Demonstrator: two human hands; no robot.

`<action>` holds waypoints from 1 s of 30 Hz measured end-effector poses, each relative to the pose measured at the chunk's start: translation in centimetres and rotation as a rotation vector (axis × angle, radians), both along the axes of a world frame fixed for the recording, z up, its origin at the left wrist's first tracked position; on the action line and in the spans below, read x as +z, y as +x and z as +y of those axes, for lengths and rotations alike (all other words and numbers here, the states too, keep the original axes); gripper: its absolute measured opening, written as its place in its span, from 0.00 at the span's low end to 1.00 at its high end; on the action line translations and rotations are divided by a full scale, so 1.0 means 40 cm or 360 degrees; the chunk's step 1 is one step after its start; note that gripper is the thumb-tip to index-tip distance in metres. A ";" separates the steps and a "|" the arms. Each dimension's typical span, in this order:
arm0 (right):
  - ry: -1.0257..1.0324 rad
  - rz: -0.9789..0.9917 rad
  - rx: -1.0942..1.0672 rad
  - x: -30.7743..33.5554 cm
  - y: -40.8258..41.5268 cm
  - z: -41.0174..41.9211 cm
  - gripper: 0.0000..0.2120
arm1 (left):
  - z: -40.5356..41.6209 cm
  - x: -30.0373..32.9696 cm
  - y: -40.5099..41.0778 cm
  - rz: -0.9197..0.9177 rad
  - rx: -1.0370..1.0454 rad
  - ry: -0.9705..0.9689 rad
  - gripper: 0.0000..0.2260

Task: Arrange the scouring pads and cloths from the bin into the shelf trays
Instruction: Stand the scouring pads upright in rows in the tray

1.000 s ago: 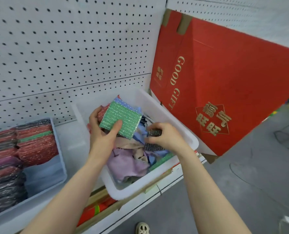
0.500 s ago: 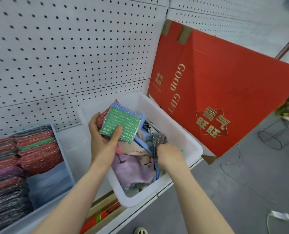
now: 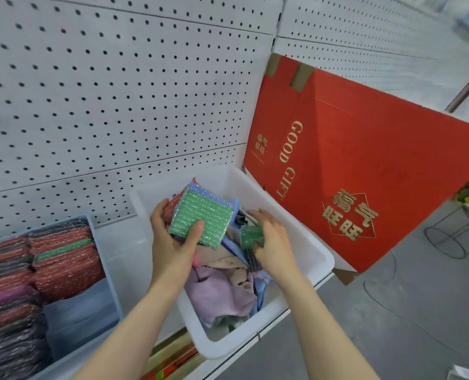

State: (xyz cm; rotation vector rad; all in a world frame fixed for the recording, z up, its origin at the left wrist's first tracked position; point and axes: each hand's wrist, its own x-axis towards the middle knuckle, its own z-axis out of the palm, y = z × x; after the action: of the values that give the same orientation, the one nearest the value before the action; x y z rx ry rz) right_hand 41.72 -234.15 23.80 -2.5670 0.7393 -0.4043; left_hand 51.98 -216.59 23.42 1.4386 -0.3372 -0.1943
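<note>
A white plastic bin (image 3: 314,252) sits on the shelf, filled with loose cloths (image 3: 219,293) in pink, beige and blue. My left hand (image 3: 173,248) holds a small stack of scouring pads (image 3: 201,219) above the bin, a glittery green one on top, blue and red ones behind. My right hand (image 3: 273,242) is down in the bin, fingers closed on a dark green scouring pad (image 3: 251,235). At the left, the shelf tray (image 3: 108,272) holds rows of red, grey and purple pads standing on edge.
A white pegboard wall (image 3: 118,91) backs the shelf. A flattened red gift carton (image 3: 364,165) leans against it right of the bin. Grey floor with cables (image 3: 392,305) lies to the right, and a wire stand (image 3: 447,237) stands farther off.
My right hand let go of the grey pad it held and now grips a dark green pad in the bin. My left hand has kept the stack steady.
</note>
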 end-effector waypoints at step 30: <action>0.0723 -0.0079 0.0529 0.099 0.044 -0.008 0.19 | -0.043 0.061 -0.022 0.0197 0.0059 0.0013 0.39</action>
State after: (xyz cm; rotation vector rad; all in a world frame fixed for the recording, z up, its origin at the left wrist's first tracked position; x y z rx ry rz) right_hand 43.46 -234.48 27.77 -2.1825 0.3260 -0.1666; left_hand 51.12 -218.30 25.86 1.4324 -0.2085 -0.2537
